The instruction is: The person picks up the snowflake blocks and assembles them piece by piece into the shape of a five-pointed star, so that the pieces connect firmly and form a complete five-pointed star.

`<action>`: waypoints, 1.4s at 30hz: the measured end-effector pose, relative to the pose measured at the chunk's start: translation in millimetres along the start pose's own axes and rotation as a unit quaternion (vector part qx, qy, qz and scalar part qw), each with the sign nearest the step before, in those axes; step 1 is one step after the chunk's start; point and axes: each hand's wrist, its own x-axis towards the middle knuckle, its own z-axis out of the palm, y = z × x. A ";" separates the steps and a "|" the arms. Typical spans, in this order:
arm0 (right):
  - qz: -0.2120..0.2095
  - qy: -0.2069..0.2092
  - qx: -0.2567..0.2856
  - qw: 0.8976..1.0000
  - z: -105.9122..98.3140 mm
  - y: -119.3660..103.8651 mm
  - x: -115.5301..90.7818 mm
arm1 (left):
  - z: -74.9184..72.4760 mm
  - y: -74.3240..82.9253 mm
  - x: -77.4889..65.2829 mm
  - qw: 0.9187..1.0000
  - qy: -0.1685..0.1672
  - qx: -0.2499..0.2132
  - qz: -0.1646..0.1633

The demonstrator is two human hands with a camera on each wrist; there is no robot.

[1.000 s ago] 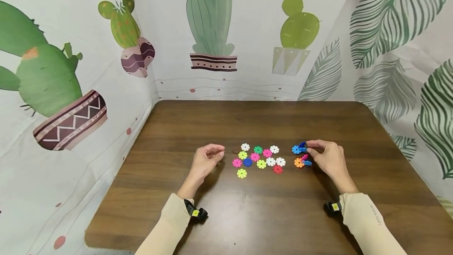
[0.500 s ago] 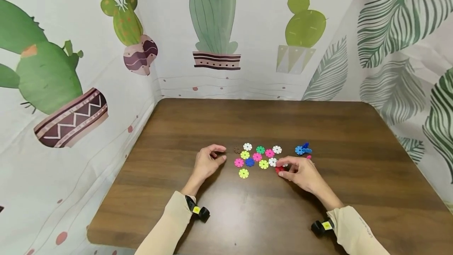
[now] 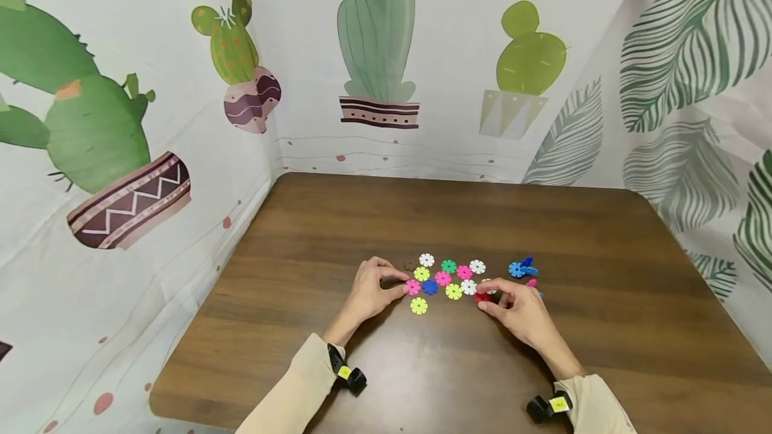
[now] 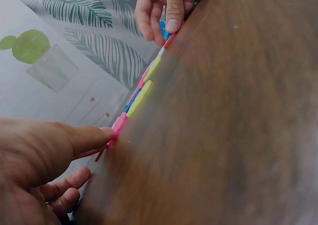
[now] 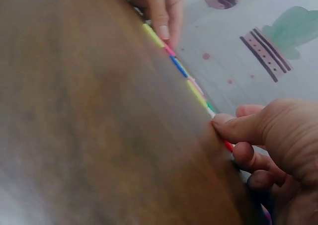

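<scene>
At the left end of a spread of flat notched plastic building discs, my left hand (image 3: 374, 288) has its thumb and forefinger at the edge of a pink disc (image 3: 413, 287). In the left wrist view the thumb tip lies against this pink disc (image 4: 118, 127). My right hand (image 3: 520, 310) pinches a red disc (image 3: 482, 298) at the right end, its fingers covering part of it. A white disc (image 3: 468, 287) lies beside those fingers. Between the hands are a dark blue disc (image 3: 429, 286), a green disc (image 3: 449, 266) and yellow discs (image 3: 454, 292).
Joined blue discs (image 3: 517, 269) stand right of the spread. Another joined piece, with a pink disc (image 3: 531, 282), is partly hidden behind my right hand. A brown disc (image 3: 410, 265) blends into the wooden table (image 3: 289, 353). A printed cloth (image 3: 301, 52) hangs behind.
My right hand has moved left from the joined discs to the red disc and grips it. My left hand has moved slightly right, up to the pink disc.
</scene>
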 end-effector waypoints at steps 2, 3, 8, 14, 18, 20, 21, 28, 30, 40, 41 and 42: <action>-0.002 -0.002 0.000 1.000 1.1 -0.1 -0.1 | -1.0 -0.4 -0.7 1.000 -0.004 0.001 0.001; -0.003 -0.004 0.001 1.000 1.4 -0.2 0.6 | -1.4 -0.7 -0.9 1.000 -0.007 0.003 0.000; -0.009 -0.014 0.007 1.000 0.1 -1.8 4.4 | -1.4 -2.6 -0.5 1.000 -0.019 0.015 -0.010; -0.030 -0.025 -0.003 0.999 0.9 0.8 0.2 | -0.8 -2.6 -1.2 0.999 -0.028 0.010 -0.018; -0.071 -0.027 -0.001 0.997 3.1 2.6 -2.7 | -1.6 -1.4 -1.0 0.999 -0.032 -0.001 -0.013; -0.094 -0.024 0.006 0.995 3.3 2.6 -2.8 | -2.0 -0.9 0.2 0.999 -0.035 -0.010 -0.010; -0.105 -0.022 0.009 0.994 3.1 2.5 -2.5 | -2.1 -0.6 0.9 0.999 -0.035 -0.014 -0.009; -0.105 0.009 -0.001 0.994 0.2 2.5 -2.2 | -1.6 1.9 3.4 0.998 -0.044 -0.033 -0.007; -0.085 0.016 -0.007 0.996 -0.8 2.5 -3.3 | -1.3 2.1 2.7 0.998 -0.046 -0.033 -0.006; -0.047 0.018 -0.017 0.999 -7.7 4.7 -2.0 | -2.5 1.5 1.6 0.998 -0.045 -0.037 -0.006; -0.039 0.026 -0.025 0.999 -6.7 5.2 -1.8 | -2.2 1.7 1.9 0.998 -0.047 -0.037 -0.007; -0.030 0.032 -0.033 0.999 -6.0 5.4 -1.5 | -1.8 1.8 2.0 0.998 -0.048 -0.035 -0.006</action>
